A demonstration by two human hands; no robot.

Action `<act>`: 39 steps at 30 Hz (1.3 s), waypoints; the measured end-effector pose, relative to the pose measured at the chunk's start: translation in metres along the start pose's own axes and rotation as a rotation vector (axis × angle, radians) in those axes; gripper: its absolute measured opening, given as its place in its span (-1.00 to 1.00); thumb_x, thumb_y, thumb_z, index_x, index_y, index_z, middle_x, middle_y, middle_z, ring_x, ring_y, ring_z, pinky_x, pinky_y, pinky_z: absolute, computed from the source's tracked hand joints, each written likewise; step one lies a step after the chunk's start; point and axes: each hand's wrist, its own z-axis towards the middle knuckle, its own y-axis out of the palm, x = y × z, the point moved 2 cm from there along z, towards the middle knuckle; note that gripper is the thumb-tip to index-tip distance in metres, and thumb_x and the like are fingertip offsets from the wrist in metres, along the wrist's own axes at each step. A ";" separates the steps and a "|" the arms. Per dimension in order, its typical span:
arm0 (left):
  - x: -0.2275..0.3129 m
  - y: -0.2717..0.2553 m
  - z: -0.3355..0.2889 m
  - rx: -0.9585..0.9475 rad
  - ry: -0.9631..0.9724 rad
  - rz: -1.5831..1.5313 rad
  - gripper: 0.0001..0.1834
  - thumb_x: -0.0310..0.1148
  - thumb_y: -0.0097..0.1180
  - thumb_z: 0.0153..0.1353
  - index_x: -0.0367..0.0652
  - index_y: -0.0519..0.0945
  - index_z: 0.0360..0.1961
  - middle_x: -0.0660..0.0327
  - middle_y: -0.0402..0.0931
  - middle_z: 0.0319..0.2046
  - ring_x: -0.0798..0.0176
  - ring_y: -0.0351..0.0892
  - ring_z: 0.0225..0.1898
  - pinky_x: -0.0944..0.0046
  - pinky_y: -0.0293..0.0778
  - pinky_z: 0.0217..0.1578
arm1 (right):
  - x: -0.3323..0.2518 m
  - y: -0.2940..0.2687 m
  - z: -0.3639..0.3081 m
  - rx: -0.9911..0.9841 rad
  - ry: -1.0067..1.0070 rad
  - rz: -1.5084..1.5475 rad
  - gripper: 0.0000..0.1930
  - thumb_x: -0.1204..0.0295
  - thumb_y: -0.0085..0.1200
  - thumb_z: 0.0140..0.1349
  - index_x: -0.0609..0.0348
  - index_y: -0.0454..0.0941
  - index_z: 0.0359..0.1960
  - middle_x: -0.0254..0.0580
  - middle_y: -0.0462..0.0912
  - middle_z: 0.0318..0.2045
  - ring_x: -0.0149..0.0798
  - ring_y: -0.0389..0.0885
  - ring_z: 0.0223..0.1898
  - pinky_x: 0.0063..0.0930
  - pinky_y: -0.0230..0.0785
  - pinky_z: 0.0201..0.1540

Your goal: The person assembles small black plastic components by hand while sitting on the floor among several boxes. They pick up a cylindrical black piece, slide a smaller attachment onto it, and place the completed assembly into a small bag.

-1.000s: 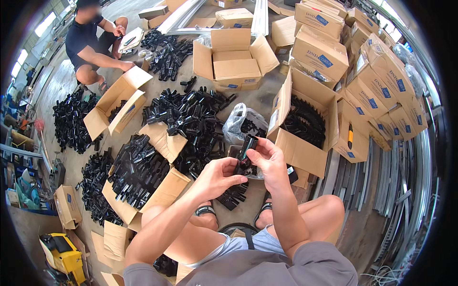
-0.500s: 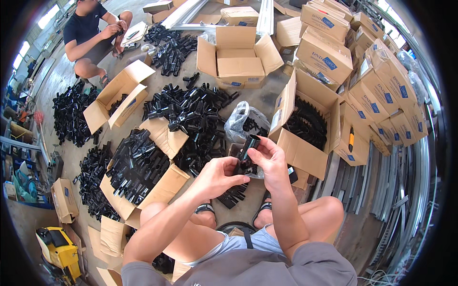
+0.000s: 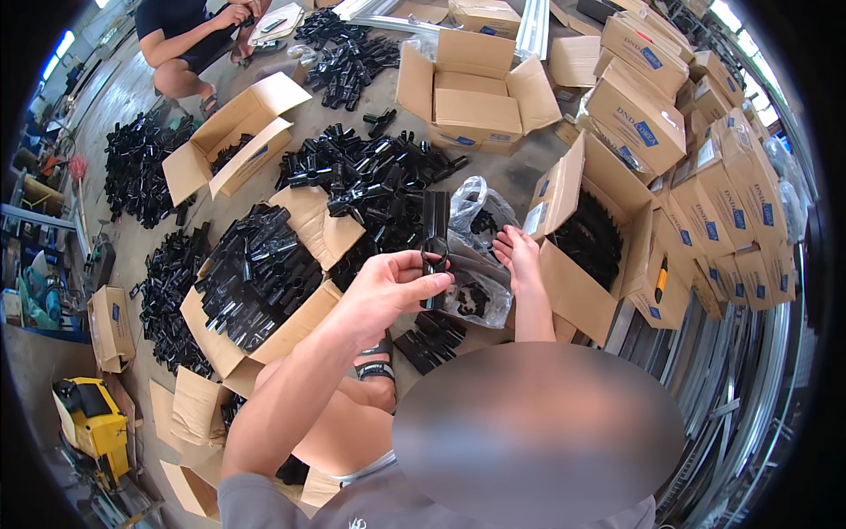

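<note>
My left hand (image 3: 398, 286) grips a glossy black tubular plastic fitting (image 3: 436, 219), held upright between thumb and fingers. My right hand (image 3: 520, 257) is apart from it, fingers spread and holding nothing visible. It hovers beside a clear plastic bag (image 3: 463, 196) with small black pieces inside. Just below, a second stretch of clear plastic (image 3: 498, 304) holds more small black clips (image 3: 473, 300). Beyond the left hand lies a large heap of similar black fittings (image 3: 352, 172). A row of slim black parts (image 3: 430, 342) rests on the floor near my foot.
At left, an open carton (image 3: 304, 331) overflows with black fittings. An open box (image 3: 564, 189) at right contains dark ridged pieces. Stacked cartons (image 3: 731, 203) and metal profiles (image 3: 705, 414) line the right side. Far left, another person (image 3: 189, 44) squats. A yellow machine (image 3: 92, 423) stands lower left.
My right hand has let go of the black fitting and moved right toward the plastic bag, opening. The left hand now holds the fitting alone, upright. The whole view has shifted slightly.
</note>
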 end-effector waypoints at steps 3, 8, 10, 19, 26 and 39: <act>0.022 -0.007 -0.003 0.148 0.160 0.376 -0.60 -0.40 0.39 0.27 -0.36 0.62 0.07 0.10 0.75 -0.16 0.34 0.72 -0.11 0.29 0.60 -0.05 | 0.041 -0.007 0.060 0.098 -0.088 -0.342 -0.71 0.26 0.12 0.47 0.14 0.61 0.09 -0.13 0.75 -0.11 -0.18 0.76 -0.09 -0.30 0.59 -0.01; 0.038 -0.019 -0.004 0.333 0.242 0.950 -0.63 -0.39 0.46 0.10 -0.36 0.65 -0.12 -0.03 0.68 -0.43 0.14 0.67 -0.44 0.19 0.53 -0.32 | 0.057 0.001 0.123 0.208 -0.363 -1.065 -0.75 0.33 0.18 0.32 0.12 0.71 -0.04 0.03 0.77 -0.04 0.06 0.72 0.05 -0.09 0.53 0.16; 0.030 -0.023 0.001 0.318 0.296 1.008 -0.65 -0.35 0.47 0.07 -0.30 0.65 -0.17 -0.04 0.63 -0.46 -0.04 0.60 -0.48 0.13 0.49 -0.38 | 0.062 0.005 0.137 0.227 -0.304 -1.165 -0.74 0.35 0.17 0.27 0.11 0.75 -0.07 0.06 0.78 -0.07 0.09 0.73 0.05 -0.07 0.53 0.17; 0.025 -0.025 0.014 0.183 0.178 0.942 -0.67 -0.36 0.44 0.11 -0.31 0.66 -0.15 -0.13 0.68 -0.38 -0.24 0.69 -0.30 -0.07 0.56 -0.27 | 0.087 0.026 0.172 0.076 -0.174 -1.339 -0.74 0.38 0.25 0.16 -0.08 0.79 -0.10 0.01 0.78 -0.07 0.08 0.73 0.07 -0.07 0.55 0.14; 0.027 -0.031 0.019 0.217 0.220 1.059 -0.74 -0.37 0.43 0.13 -0.26 0.66 -0.22 0.06 0.72 -0.47 0.04 0.78 -0.38 0.12 0.60 -0.35 | 0.090 0.035 0.168 0.134 -0.253 -1.273 -0.79 0.46 0.11 0.24 0.10 0.70 -0.12 0.19 0.75 -0.12 0.22 0.71 0.02 0.05 0.54 0.07; -0.002 -0.040 0.029 0.377 0.252 1.407 -0.80 -0.54 0.38 0.03 -0.33 0.58 -0.38 -0.18 0.65 -0.41 -0.28 0.70 -0.25 -0.15 0.61 -0.20 | -0.099 0.110 -0.119 -0.209 -1.075 -0.514 -0.87 0.60 0.25 0.29 0.23 0.74 -0.16 -0.10 0.77 -0.25 -0.18 0.74 -0.22 -0.38 0.55 -0.12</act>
